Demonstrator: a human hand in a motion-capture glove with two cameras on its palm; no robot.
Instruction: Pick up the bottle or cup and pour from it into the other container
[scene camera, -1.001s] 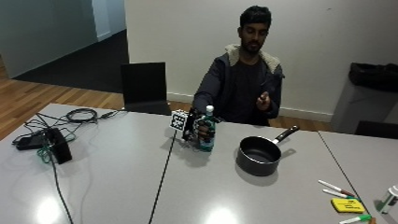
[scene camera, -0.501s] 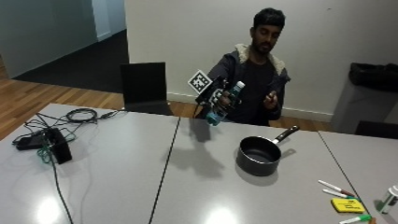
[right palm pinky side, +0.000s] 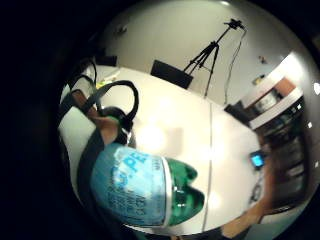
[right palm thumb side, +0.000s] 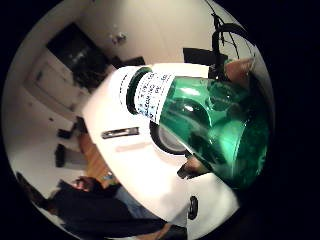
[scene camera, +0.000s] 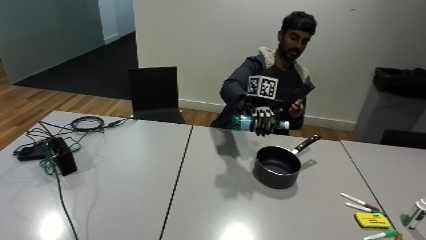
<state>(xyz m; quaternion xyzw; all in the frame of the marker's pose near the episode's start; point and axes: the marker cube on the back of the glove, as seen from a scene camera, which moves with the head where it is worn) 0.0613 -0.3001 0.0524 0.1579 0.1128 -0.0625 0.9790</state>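
— Holding anything right now?

— Yes. Your gloved right hand (scene camera: 265, 120) sits in the upper middle of the outside view, and its grip is curled around the green bottle (scene camera: 256, 123), which lies nearly on its side in the air, above the far edge of the counter (scene camera: 200, 200). The cap end points toward the right of the frame.

— Where is the pot from there?

— The black saucepan (scene camera: 278, 167) stands on the counter just below and a little to the right of your hand, in the centre right of the frame. Its handle (scene camera: 306, 144) angles up toward the upper right. In the thumb side palm view the bottle's neck and white label (right palm thumb side: 152, 97) cross the middle of the picture, with the pan's rim (right palm thumb side: 165, 142) showing directly behind it. You cannot tell from these views whether any liquid is leaving the bottle.

— How much room do you have around it?

— Open counter lies between the pan and the seam (scene camera: 176, 185) that runs down the centre left. The black box and cables (scene camera: 56, 155) sit well apart at the left edge. Markers (scene camera: 359, 202) and a yellow pad (scene camera: 371, 220) lie near the lower right corner, clear of the pan. A black chair (scene camera: 154, 94) stands behind the counter's far edge at upper left. Your bare hand (scene camera: 296, 106) is raised beside the bottle, not touching it.
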